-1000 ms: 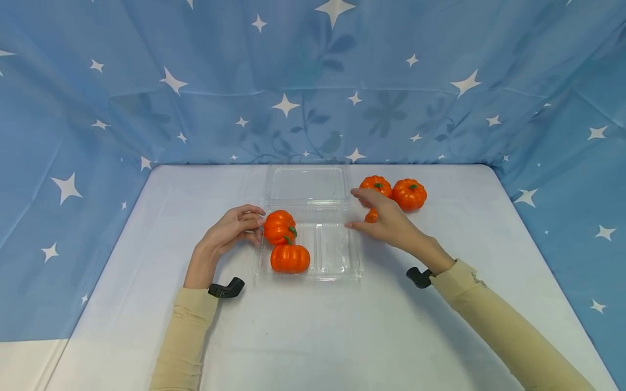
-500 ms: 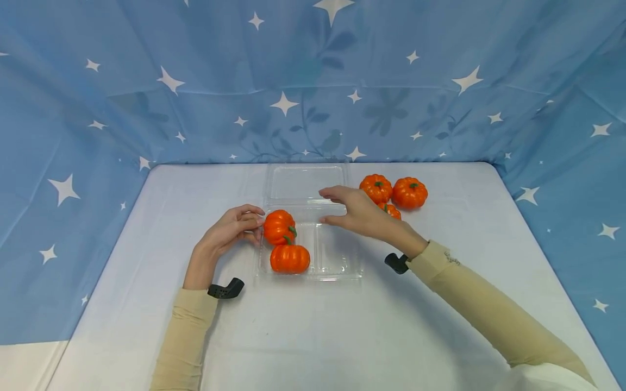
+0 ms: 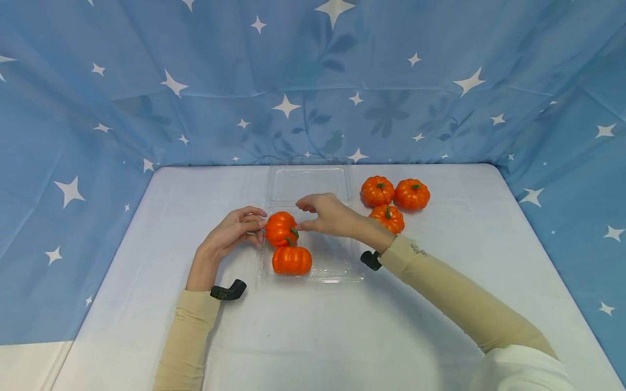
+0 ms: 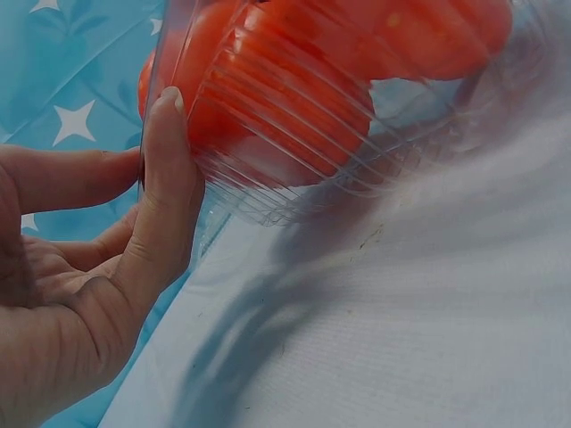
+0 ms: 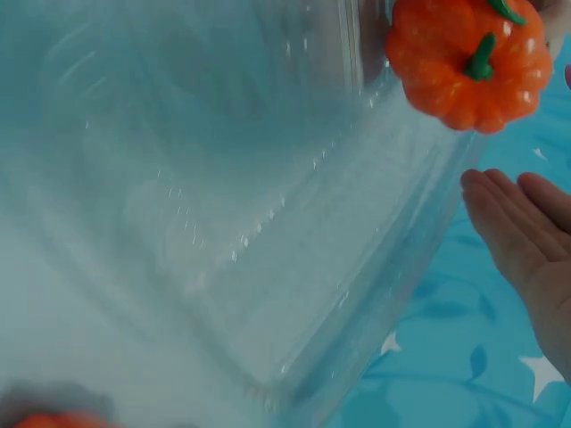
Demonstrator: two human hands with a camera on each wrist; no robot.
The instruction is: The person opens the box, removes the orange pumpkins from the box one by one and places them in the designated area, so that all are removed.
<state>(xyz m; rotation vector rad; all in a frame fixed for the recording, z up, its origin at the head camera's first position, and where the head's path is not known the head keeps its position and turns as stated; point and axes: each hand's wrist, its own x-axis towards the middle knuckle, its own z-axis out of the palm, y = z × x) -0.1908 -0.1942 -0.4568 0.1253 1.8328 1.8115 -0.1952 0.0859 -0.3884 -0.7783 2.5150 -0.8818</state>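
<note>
A clear plastic clamshell container (image 3: 337, 266) stands with its lid (image 3: 309, 183) folded back. Two small orange toy pumpkins with green stems sit in its left half: a rear pumpkin (image 3: 280, 228) and a front pumpkin (image 3: 292, 261). My left hand (image 3: 235, 231) pinches the container's left rim between thumb and fingers (image 4: 161, 169). Over the container, my right hand (image 3: 330, 214) is empty, fingers extended and thumb apart, close to the right side of the rear pumpkin. Whether the thumb touches it I cannot tell. In the right wrist view, straight fingers (image 5: 517, 227) show beside a pumpkin (image 5: 468, 67).
Three more toy pumpkins lie together on the white table (image 3: 303, 331), right of the container: one at the back (image 3: 377, 191), one farther right (image 3: 412, 194) and one in front (image 3: 387, 218), partly behind my right arm. A blue star-patterned curtain (image 3: 313, 81) surrounds the table.
My right hand has moved left, from beside the loose pumpkins to over the container near the rear pumpkin. My left hand and the pumpkins have stayed in place.
</note>
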